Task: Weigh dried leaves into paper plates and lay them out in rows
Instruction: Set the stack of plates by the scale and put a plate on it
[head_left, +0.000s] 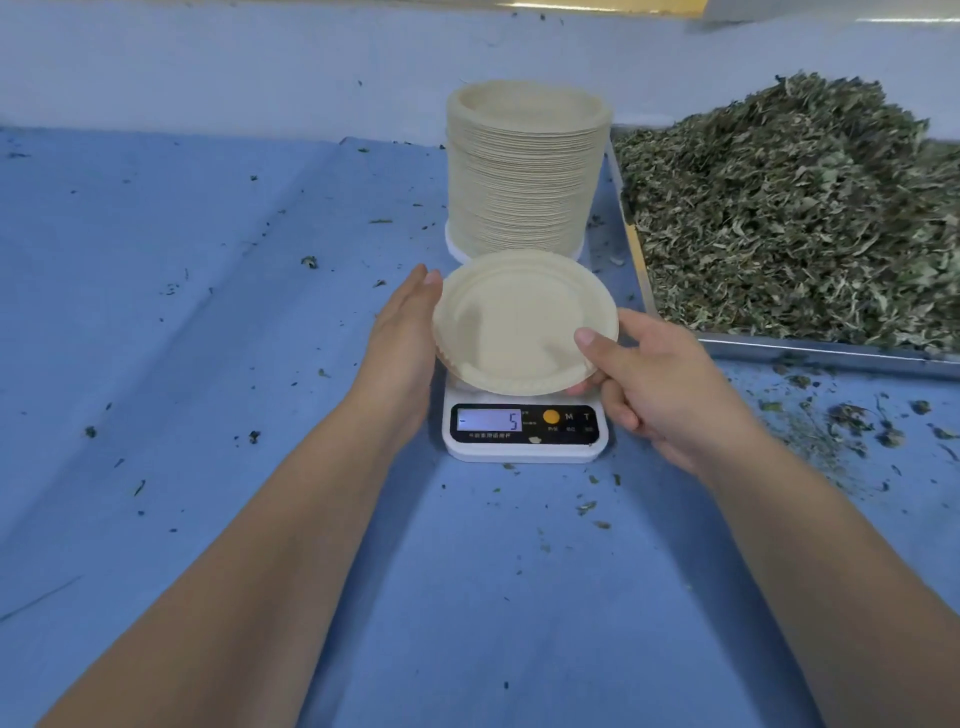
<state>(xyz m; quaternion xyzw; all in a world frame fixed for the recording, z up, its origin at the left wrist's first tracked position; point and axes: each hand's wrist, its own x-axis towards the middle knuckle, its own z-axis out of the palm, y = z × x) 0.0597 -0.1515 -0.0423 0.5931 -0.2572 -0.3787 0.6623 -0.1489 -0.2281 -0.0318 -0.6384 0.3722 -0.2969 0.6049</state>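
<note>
Plate (522, 317) hides scale (524, 431) platform (right hand (670, 389) fingers mostly tucked beneath).

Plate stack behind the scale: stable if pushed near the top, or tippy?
Probably tippy: the plate stack is tall for its footprint. Likely light, being thin nested paper plates, so a high push could slide the upper plates off.

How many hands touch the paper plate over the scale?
2. The left hand rests against the left rim of the paper plate; the right hand pinches its near right rim, thumb on top.
</note>
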